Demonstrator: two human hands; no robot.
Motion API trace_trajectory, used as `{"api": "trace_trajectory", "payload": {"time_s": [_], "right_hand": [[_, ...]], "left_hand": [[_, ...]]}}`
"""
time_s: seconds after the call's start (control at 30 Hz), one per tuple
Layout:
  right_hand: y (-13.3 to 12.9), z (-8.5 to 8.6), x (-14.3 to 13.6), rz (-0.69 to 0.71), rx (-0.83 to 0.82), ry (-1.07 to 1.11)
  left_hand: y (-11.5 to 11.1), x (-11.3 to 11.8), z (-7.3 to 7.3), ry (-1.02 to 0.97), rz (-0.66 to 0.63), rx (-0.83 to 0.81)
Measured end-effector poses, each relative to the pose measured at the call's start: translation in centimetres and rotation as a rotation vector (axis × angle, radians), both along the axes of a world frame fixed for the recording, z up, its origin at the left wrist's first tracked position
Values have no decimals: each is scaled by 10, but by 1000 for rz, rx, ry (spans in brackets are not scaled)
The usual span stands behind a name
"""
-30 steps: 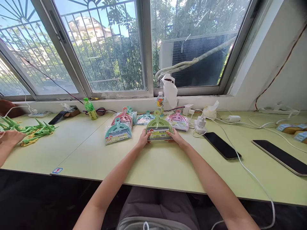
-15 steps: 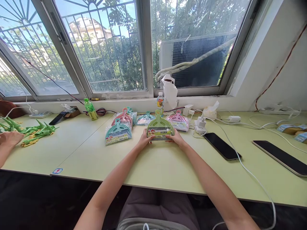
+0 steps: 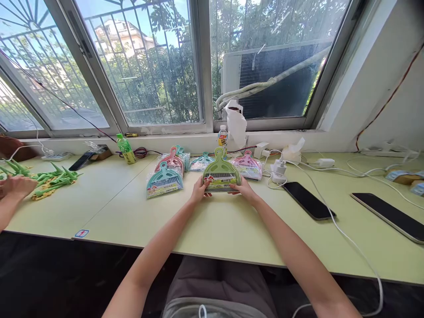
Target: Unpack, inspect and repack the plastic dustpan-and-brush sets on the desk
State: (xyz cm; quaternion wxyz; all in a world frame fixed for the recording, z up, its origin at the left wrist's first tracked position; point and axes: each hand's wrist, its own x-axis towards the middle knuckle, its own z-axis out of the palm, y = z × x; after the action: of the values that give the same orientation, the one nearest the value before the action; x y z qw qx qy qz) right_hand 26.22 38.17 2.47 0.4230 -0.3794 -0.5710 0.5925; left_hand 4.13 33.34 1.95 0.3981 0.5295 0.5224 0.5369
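Observation:
A packaged green mini dustpan-and-brush set (image 3: 221, 172) stands tilted up on the pale green table (image 3: 212, 225), handle pointing away. My left hand (image 3: 199, 191) grips its left bottom corner and my right hand (image 3: 243, 189) grips its right bottom corner. Beside it lie a teal set (image 3: 163, 180), a red set (image 3: 171, 160), another teal set (image 3: 202, 162) and a pink set (image 3: 247, 165), all in clear bags.
Two green-labelled bottles (image 3: 125, 149) (image 3: 222, 139) stand near the window sill. A phone (image 3: 309, 200) on a white cable and a dark tablet (image 3: 387, 215) lie right. Chargers (image 3: 277, 169) sit behind. At far left another person's hand (image 3: 16, 186) rests by green plastic pieces (image 3: 53, 180).
The green dustpan set was lying flat on the table; both my hands have tipped its near edge up so it stands more upright.

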Motion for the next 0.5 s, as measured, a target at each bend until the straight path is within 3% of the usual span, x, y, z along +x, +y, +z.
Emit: {"api": "trace_trajectory", "payload": {"time_s": [0.13, 0.3, 0.5], "right_hand": [[4, -5, 1, -45, 37, -53], [10, -11, 3, -158, 177, -269], [24, -23, 5, -120, 294, -280]], "left_hand": [[0, 1, 0, -53, 31, -15], [-1, 1, 0, -19, 53, -31], [3, -5, 1, 10, 129, -36]]}}
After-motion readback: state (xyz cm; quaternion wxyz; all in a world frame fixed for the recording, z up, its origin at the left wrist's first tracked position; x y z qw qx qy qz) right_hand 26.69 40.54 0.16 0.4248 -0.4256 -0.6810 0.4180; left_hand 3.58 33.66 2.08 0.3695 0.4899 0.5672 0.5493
